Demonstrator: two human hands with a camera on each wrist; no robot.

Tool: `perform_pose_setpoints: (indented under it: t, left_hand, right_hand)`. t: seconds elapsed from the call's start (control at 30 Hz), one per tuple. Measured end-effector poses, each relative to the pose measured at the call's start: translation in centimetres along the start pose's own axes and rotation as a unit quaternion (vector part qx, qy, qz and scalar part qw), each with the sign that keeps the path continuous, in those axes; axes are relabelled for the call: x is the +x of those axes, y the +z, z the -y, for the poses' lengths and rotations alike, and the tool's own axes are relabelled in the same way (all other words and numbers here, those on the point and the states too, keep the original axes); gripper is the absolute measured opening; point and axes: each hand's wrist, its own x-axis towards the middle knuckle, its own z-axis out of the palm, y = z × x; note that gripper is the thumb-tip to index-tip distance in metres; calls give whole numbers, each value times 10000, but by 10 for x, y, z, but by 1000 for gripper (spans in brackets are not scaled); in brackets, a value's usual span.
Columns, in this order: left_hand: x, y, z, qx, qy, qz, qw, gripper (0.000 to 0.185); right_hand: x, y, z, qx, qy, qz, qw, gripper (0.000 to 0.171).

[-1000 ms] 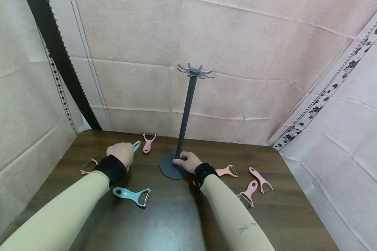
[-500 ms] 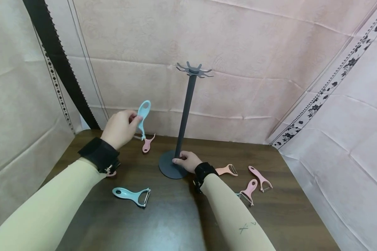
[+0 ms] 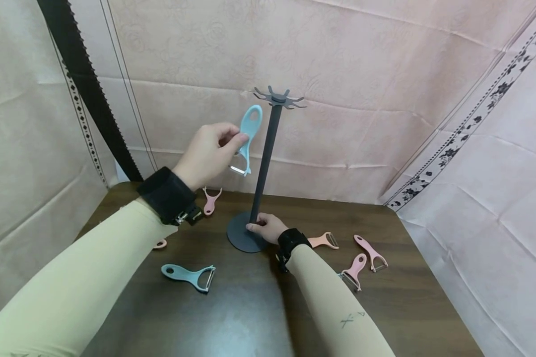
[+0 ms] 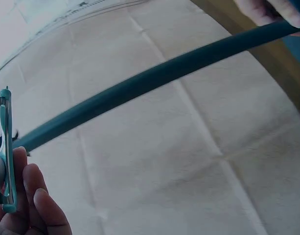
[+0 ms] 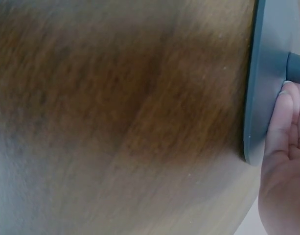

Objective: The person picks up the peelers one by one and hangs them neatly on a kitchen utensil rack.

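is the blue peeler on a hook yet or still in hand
Still in hand: the left hand pinches the blue peeler beside the stand, below its hooks.

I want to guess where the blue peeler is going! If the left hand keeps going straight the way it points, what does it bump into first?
Probably the grey stand's pole. The left hand points right, holding the blue peeler just left of it. Depth is unclear, so it might pass in front.

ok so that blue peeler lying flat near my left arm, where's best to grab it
Probably by the handle of the blue peeler on the table, pinched across its narrow sides from above. It lies flat with the handle's holed end pointing left and the blade head to the right, so coming from the left keeps fingers off the blade.
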Motion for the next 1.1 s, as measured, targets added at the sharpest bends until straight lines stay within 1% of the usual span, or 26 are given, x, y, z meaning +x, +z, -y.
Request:
perform_pose_setpoints:
  t: [0.13, 0.2, 0.4, 0.6, 0.9, 1.1]
  left_hand:
    - [6, 0, -11, -199, 24, 88, 9998, 25]
    - [9, 1, -14, -210, 35, 138, 9997, 25]
    - [14, 3, -19, -200, 73, 177, 9996, 24]
    - [17, 4, -22, -162, 150, 117, 9997, 25]
    - [16, 6, -22, -222, 99, 131, 9996, 25]
    - [16, 7, -17, -272, 117, 267, 9992, 26]
  right_hand:
    - [-1, 1, 1, 48, -27, 8, 10000, 28]
    - [-2, 1, 1, 73, -31, 3, 10000, 28]
    - [2, 4, -1, 122, 18, -67, 9999, 29]
    - [14, 6, -13, -52, 0, -86, 9999, 29]
    - [9, 2, -9, -39, -17, -77, 10000, 29]
    - [13, 5, -13, -50, -27, -31, 10000, 28]
